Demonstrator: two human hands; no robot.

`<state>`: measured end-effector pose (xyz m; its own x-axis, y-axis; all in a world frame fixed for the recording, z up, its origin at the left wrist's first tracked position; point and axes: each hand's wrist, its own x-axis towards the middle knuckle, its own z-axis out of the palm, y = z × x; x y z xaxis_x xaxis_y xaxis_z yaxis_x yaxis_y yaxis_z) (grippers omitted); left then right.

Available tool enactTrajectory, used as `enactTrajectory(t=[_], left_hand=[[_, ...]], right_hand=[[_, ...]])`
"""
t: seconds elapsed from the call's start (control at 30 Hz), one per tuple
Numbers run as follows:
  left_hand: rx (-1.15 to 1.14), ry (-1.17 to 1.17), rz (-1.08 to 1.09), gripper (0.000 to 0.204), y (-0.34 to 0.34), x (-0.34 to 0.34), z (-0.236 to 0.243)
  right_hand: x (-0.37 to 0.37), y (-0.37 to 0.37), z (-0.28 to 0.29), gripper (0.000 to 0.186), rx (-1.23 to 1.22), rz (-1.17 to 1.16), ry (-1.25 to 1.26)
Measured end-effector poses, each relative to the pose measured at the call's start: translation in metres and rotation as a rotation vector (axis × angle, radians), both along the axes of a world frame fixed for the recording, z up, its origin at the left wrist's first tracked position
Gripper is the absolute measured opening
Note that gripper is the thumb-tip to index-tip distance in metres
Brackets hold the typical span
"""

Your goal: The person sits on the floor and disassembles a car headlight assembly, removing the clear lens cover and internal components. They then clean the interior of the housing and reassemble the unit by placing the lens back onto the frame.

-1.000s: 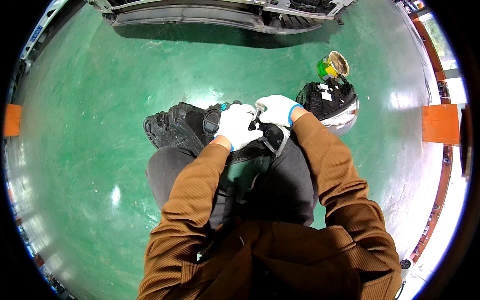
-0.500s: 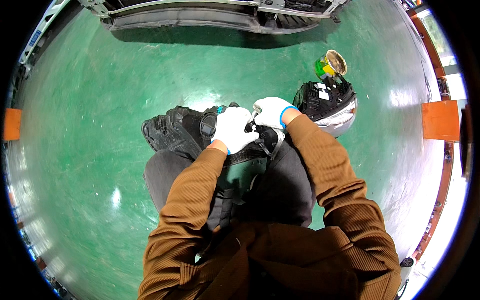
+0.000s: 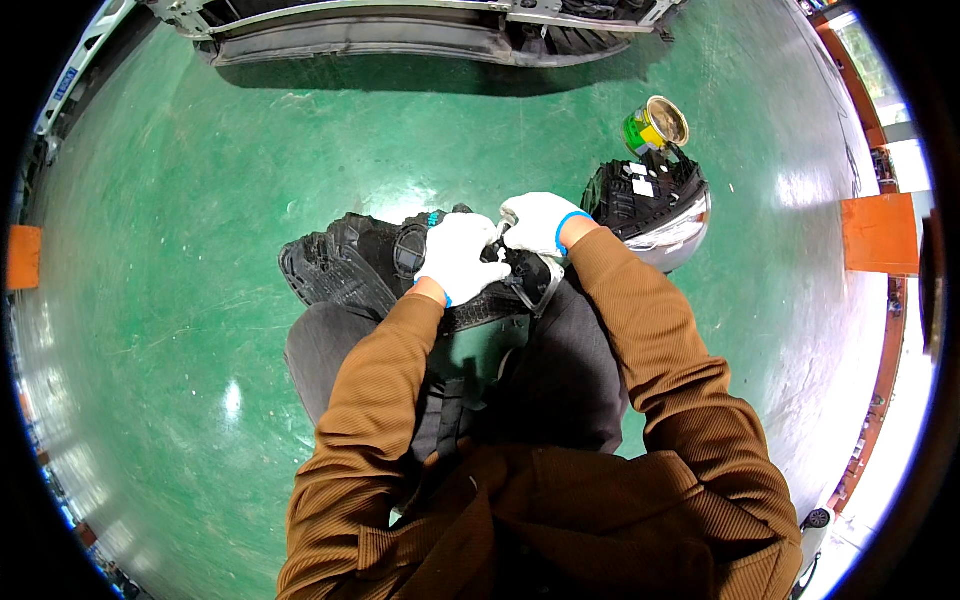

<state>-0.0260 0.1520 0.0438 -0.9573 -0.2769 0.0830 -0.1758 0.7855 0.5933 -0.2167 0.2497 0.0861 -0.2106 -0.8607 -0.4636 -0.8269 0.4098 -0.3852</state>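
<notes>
A car headlight [image 3: 345, 265] with a black ribbed back housing rests across my knees, its clear lens edge [image 3: 545, 288] at the right end. My left hand [image 3: 458, 258], in a white glove with a blue cuff, lies over the middle of the housing. Its fingers curl round a part there, the thumb pointing right. Beside it, my right hand [image 3: 540, 222], gloved the same way, is closed at the far edge of the headlight. Between the two hands shows a small greyish piece that I cannot make out. A round black cap [image 3: 409, 250] sits left of my left hand.
A second headlight [image 3: 672, 235] lies on the green floor [image 3: 200, 200] to the right. Just beyond it stands a yellow and green tin [image 3: 657, 124]. Across the far side is a car's front end [image 3: 360, 42]. Orange posts [image 3: 880, 233] stand at both sides.
Both hands keep nearly the same place on the headlight, with the right fingers shifted slightly. The whole view has moved a little.
</notes>
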Motion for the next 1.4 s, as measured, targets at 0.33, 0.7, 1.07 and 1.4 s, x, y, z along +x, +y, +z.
enactTrajectory(t=[0.33, 0.7, 1.07, 1.4], left_hand=[[0.001, -0.050, 0.021, 0.053, 0.002, 0.001, -0.003], [-0.051, -0.082, 0.042, 0.054, 0.001, -0.005, -0.001], [-0.064, -0.126, 0.084, 0.051, 0.007, -0.007, 0.017], [-0.050, -0.026, 0.082, 0.044, 0.002, -0.003, 0.005]], right_hand=[[-0.004, 0.003, -0.011, 0.046, -0.033, -0.028, -0.021], [-0.013, 0.001, -0.015, 0.050, 0.030, 0.023, -0.071], [0.006, 0.002, 0.006, 0.047, 0.044, -0.037, 0.049], [-0.012, 0.025, 0.012, 0.043, 0.195, -0.129, 0.124]])
